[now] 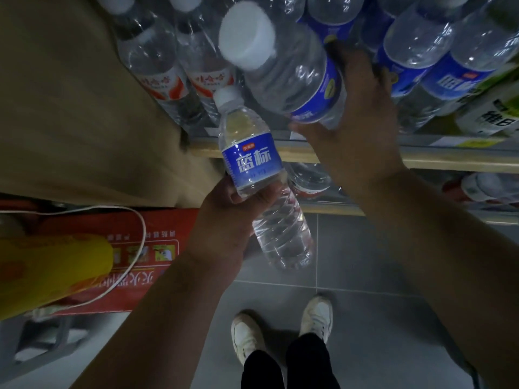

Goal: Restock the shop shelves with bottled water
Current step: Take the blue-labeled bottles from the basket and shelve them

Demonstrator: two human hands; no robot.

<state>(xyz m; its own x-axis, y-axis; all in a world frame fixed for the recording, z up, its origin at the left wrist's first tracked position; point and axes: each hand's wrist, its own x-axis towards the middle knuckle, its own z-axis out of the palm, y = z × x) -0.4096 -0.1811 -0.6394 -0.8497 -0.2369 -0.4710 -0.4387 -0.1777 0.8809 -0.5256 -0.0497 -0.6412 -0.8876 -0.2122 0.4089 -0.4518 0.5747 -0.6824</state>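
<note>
Right hand grips bottle, left hand second bottle.

Beige panel fills upper left, plain surface, probably cardboard, blurred. Below it a red box with white Chinese print and small picture squares along its top face. White cord loops across the red box. Yellow object overlaps the box's left part, too blurred to identify. Grey plastic frame sits under the box at lower left. Grey floor tiles with pale grout lines. Pair of white shoes on the tiles, black trouser legs above them. Green-and-white pack with dark lettering at right edge. Red-and-white containers lower down at right.
</note>
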